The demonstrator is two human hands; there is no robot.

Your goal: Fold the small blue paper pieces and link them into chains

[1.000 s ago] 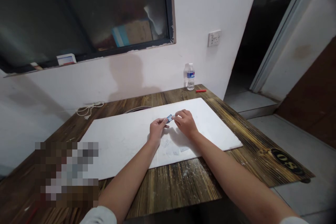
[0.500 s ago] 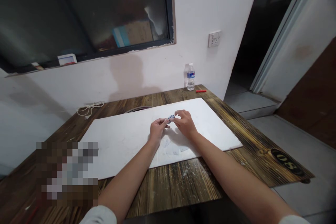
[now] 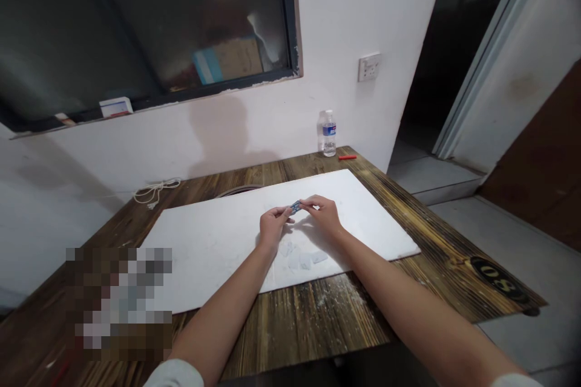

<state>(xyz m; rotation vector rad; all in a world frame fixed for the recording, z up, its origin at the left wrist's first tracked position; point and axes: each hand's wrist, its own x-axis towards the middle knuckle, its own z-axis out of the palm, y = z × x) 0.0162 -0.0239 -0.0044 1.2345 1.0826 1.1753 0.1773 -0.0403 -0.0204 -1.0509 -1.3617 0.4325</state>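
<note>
Above the white board (image 3: 209, 254), a small blue-grey piece (image 3: 296, 207) is held between both hands. My left hand (image 3: 273, 224) pinches its left side between thumb and fingers. At the piece's upper right edge, the thumb and fingertips of my right hand (image 3: 323, 213) are pressed together on it. The piece is too small to tell exactly what it is. Several thin, pale, see-through pieces (image 3: 305, 261) lie on the board just below the hands.
Wooden table (image 3: 308, 320) under the board. A water bottle (image 3: 329, 134) and a red stick-like item (image 3: 347, 157) stand and lie at the back right. A white cable (image 3: 157, 190) is coiled at the back left. Blurred patch at front left.
My right hand's fingers have closed onto the upper right of the piece, which now shows more of its face. The pale pieces on the board are less covered by the right hand.
</note>
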